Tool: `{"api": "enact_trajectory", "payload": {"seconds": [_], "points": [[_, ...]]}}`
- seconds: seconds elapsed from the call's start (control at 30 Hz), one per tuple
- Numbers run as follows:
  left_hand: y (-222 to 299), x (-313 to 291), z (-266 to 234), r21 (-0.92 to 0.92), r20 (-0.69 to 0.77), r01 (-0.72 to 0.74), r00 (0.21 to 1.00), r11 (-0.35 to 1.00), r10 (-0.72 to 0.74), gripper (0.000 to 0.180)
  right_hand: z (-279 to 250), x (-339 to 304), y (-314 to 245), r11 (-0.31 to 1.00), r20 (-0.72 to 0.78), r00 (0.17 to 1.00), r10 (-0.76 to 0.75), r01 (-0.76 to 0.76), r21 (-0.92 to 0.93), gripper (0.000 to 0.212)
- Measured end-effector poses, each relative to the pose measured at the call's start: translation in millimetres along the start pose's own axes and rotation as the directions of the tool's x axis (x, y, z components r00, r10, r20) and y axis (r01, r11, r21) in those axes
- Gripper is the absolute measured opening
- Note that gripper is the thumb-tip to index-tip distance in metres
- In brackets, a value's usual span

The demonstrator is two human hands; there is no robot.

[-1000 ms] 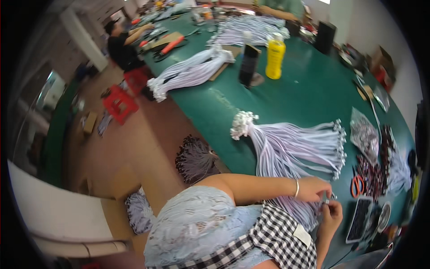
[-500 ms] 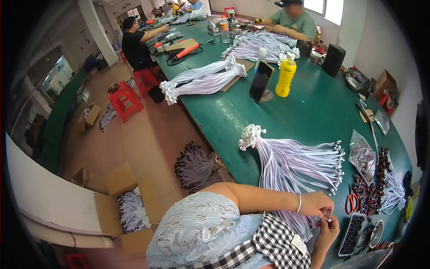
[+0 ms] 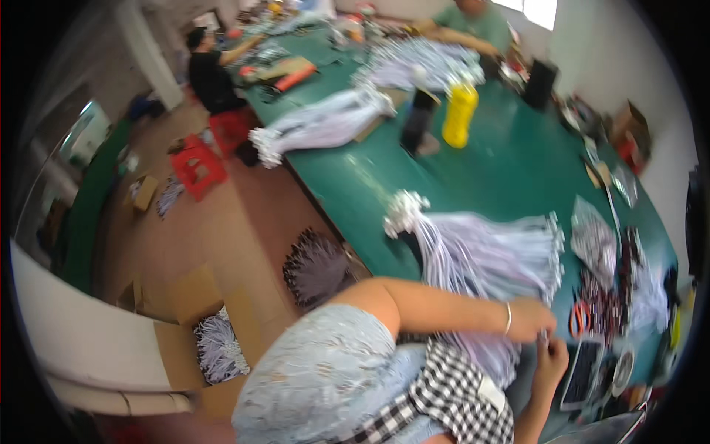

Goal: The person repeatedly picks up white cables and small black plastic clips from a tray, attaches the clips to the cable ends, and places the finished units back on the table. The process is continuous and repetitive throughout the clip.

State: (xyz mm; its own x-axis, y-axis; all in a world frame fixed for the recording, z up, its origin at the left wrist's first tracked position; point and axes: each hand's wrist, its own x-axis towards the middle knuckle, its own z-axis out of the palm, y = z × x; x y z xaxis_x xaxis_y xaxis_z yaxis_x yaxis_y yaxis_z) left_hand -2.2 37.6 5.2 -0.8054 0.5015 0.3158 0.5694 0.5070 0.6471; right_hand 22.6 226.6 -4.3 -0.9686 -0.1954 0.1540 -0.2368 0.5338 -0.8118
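My left hand (image 3: 531, 320), a bracelet at its wrist, is closed in a pinch at the table's right front. Just below it, my right hand (image 3: 549, 364) is closed too, and the fingertips of both meet around a small white connector (image 3: 543, 336). Motion blur hides its detail and any wire on it. Beside my left arm lies a fanned bundle of white cables (image 3: 481, 251), its gathered white ends (image 3: 405, 213) at the far left and loose connector tips on the right. Part of the bundle runs beneath my left forearm.
Right of my hands are orange-handled scissors (image 3: 579, 320), a tray of small dark parts (image 3: 583, 374), dark-tipped pieces (image 3: 608, 300) and a plastic bag (image 3: 593, 244). A phone (image 3: 419, 122) and yellow bottle (image 3: 460, 115) stand farther back. Two people sit at the far table. An open carton (image 3: 248, 325) holds cables.
The whole view has shifted slightly and blurred. My hands stay together at the small connector, and my left hand now sits a little farther right and higher.
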Motion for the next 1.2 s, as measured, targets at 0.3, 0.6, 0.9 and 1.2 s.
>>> {"api": "enact_trajectory", "payload": {"seconds": [0.3,0.6,0.9,1.2], "points": [[-30.6,-22.6,-43.4,0.266,0.074,-0.147,0.988,0.953,0.132,0.026,11.2,19.0,5.7,0.992,0.060,0.991,0.122,-0.120,-0.038,0.015],[-53.9,-28.3,-44.2,0.377,0.053,-0.178,0.984,0.909,0.171,0.015,-21.3,-4.1,15.1,0.993,-0.172,0.980,0.098,-0.107,-0.047,0.013],[-72.6,-16.7,-51.4,0.488,0.067,-0.266,0.961,0.831,0.268,0.011,-106.2,-12.3,41.7,0.578,-0.167,0.976,-0.138,-0.058,-0.814,0.019],[-94.6,-5.1,-56.1,0.598,0.107,-0.262,0.963,0.757,0.249,0.016,-107.5,0.4,64.7,0.596,-0.099,0.995,0.027,-0.095,-0.797,0.012]]}}
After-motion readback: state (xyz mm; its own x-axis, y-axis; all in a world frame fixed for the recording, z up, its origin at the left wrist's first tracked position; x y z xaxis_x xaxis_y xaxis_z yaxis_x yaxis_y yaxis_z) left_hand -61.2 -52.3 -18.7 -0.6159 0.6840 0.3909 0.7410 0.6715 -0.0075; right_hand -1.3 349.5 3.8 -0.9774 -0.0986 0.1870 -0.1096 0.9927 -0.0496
